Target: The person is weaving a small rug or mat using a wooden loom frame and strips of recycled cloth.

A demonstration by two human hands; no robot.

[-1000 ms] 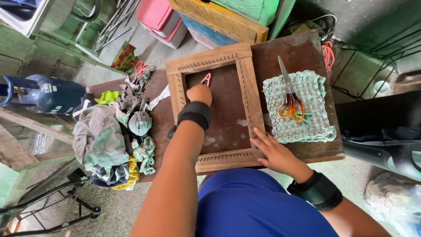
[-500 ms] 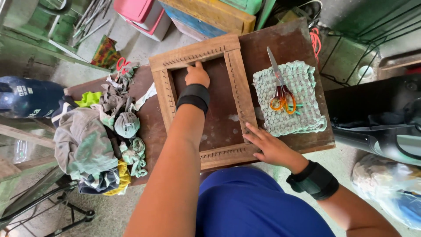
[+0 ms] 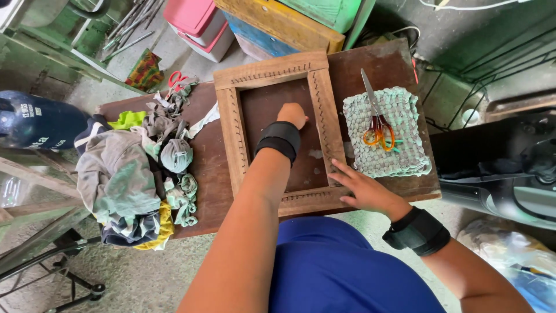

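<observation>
A rectangular wooden frame (image 3: 272, 72) with rows of small nails along its rails lies on a dark brown table (image 3: 370, 64). My left hand (image 3: 292, 114) rests inside the frame near its upper right, fingers curled into a fist, and nothing shows in it. My right hand (image 3: 368, 188) lies flat with fingers spread on the frame's lower right corner. Both wrists wear black bands. Right of the frame sits a pale green woven mat (image 3: 399, 153), and scissors with orange handles (image 3: 376, 130) lie on top of it.
A heap of grey, green and yellow cloth scraps (image 3: 121, 179) covers the table's left part, with red-handled scissors (image 3: 176, 78) behind it. A blue gas cylinder (image 3: 35, 119) stands at far left. A pink box (image 3: 197, 20) and painted wooden crates (image 3: 278, 26) sit beyond the table.
The small pink piece seen at my left fingertips one second ago no longer shows, and that hand has closed into a fist. My right hand stays on the frame's lower corner.
</observation>
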